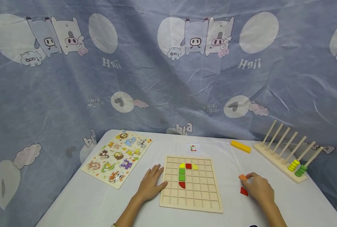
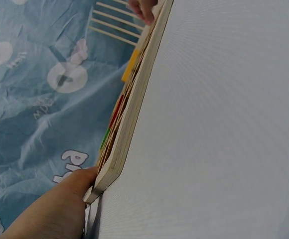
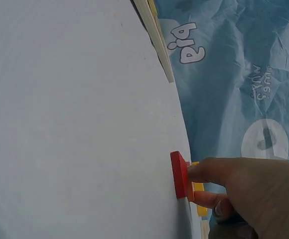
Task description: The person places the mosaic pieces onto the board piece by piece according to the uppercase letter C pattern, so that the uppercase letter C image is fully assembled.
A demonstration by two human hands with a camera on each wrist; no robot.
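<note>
My left hand (image 1: 151,184) rests at the left edge of a wooden grid board (image 1: 191,200), fingers extended on the table and thumb touching the rim. On the board, a red square (image 1: 188,166) lies between two yellow pieces with a curved side; green squares (image 1: 182,174) and a red rounded piece (image 1: 182,185) run down below the left yellow one. Right of the board, my right hand (image 1: 259,188) pinches an orange piece (image 1: 243,177) between thumb and forefinger, low over the table. A red piece (image 3: 178,175) lies just beside those fingers.
A small pattern card (image 1: 193,149) lies behind the board. At the left is an animal puzzle board (image 1: 100,154). A yellow block (image 1: 240,147) and a wooden peg rack (image 1: 279,159) with yellow and green beads stand at the back right, before a patterned cloth (image 1: 168,78).
</note>
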